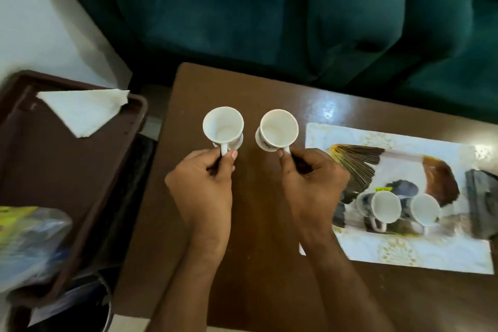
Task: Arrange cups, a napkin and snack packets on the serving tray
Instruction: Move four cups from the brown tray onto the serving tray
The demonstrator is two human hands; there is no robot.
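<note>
My left hand point(204, 178) pinches the handle of a white cup point(223, 127), and my right hand point(312, 178) pinches the handle of a second white cup point(279, 129). Both cups are upright and empty over the middle of the brown table point(258, 237); I cannot tell whether they rest on it. To the left sits the dark brown serving tray point(67, 170). A folded white napkin point(83, 110) lies at its far end. Blurred snack packets point(27, 240) lie at its near end. Two more white cups point(385, 207) point(425, 210) lie on their sides on a printed tray point(404, 250) at the right.
A dark green sofa point(269, 8) runs along the far side of the table. A dark object point(482, 202) rests on the printed tray's right edge. A black stool with a metal frame point(102, 299) stands under the serving tray. Pale floor point(32, 21) shows at the upper left.
</note>
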